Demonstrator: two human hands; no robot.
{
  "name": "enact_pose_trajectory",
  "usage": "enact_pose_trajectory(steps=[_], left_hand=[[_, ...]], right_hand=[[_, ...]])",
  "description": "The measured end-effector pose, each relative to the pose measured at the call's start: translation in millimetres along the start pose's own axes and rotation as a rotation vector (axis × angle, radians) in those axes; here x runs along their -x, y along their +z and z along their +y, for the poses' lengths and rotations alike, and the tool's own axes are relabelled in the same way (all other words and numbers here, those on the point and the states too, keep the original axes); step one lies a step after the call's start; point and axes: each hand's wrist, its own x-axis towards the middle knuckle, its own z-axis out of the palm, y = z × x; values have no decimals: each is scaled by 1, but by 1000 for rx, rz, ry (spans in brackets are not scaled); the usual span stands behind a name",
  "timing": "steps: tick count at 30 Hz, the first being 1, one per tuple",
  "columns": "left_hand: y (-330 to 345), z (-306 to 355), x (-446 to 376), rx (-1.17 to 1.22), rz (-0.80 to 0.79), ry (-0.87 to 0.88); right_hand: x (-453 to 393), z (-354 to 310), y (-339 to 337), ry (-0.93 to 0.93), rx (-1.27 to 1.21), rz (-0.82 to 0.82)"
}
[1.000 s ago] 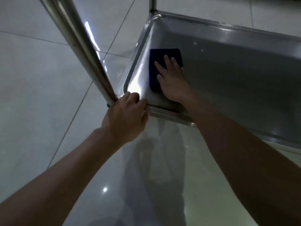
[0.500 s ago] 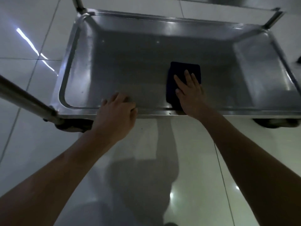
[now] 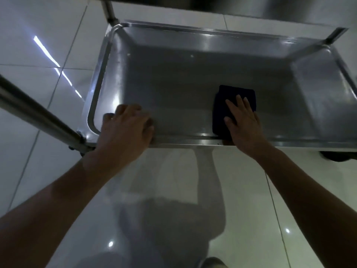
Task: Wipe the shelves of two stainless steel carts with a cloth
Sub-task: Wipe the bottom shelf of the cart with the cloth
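Observation:
The bottom shelf (image 3: 183, 89) of a stainless steel cart lies below me, a shallow tray with a raised rim. A dark blue folded cloth (image 3: 234, 93) rests flat on it near the front edge, right of centre. My right hand (image 3: 242, 120) presses down on the cloth with fingers spread. My left hand (image 3: 125, 130) curls over the shelf's front rim near the left corner, gripping it.
A cart post (image 3: 36, 113) slants in from the left to the front left corner. Another post (image 3: 109, 11) rises at the back left. An upper shelf edge (image 3: 231, 4) overhangs at the top. A caster (image 3: 340, 155) shows at the right. Glossy white floor tiles (image 3: 173, 190) surround the cart.
My right hand has slid the cloth from the shelf's left corner rightwards along the front edge. My left hand let go of the corner post and took the front rim.

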Motion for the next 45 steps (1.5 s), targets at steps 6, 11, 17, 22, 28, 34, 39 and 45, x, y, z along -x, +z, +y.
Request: enact_pose_trajectory(steps=[6,11,17,22,28,34,39,45], left_hand=[[-5,-28,19,-55,-44,-48],[0,-33,23,-46,-40,-55],[3,-38,26,-140,-88,-71],[8,-41,31,-158,-133,-89],[3,-45,33,-125,-139,-92],[-3,-38,32,-108,-159,-109],[-4,-6,25,-19,-104,52],[19,44,18,9,-83,158]], right_hand=[[-39,-38,13,-21,-33,82],[-75,-97,32,-130,45,-21],[-116,-200,57,-274,4,-159],[-135,-290,80,-471,26,-210],[-142,-283,79,-520,48,-220],[-139,-197,63,-345,51,-129],[-119,-118,46,-230,49,-103],[-64,-19,17,-150,126,-29]])
